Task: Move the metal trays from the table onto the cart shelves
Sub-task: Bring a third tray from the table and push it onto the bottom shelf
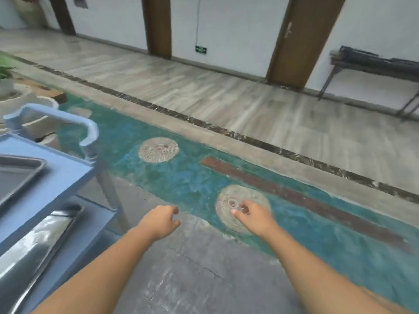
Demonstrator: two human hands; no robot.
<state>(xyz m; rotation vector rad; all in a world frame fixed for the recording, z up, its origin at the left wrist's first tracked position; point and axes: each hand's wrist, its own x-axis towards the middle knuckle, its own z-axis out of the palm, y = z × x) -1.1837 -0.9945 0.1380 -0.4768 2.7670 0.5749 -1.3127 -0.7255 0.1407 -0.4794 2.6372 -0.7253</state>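
Over at the near left stands the blue plastic cart (68, 175), w/ two of the task's things already on it. A dull grey rectangular metal tray (15, 175) lies flat on the top shelf, and a shiny steel tray (38, 243) sits on the shelf below, its rim catching the light. No other tray shows. The only table in sight is the dark folding-leg table (362, 66) at the far right by the wall, w/ something dark on top, too blurred to say if it's trays.

Step in hand, as I judge it: going empty-handed for the next tray. To do it well, prob. take a tray by both long edges w/ thumbs on top so it stays level. Then come at the cart clear of the pale blue curved handle (90, 130) and slide the tray in flat, w/o knocking those already there.

Left hand (162, 219) hangs out in front, its fingers loosely curled in, gripping nothing. Right hand (254, 217) is much the same: fingers (249, 205) half bent, tips apart, nothing between them. It only overlaps a round tan floor disc (229, 214) from this angle, no contact. Both hands are out over the floor, apart from the cart
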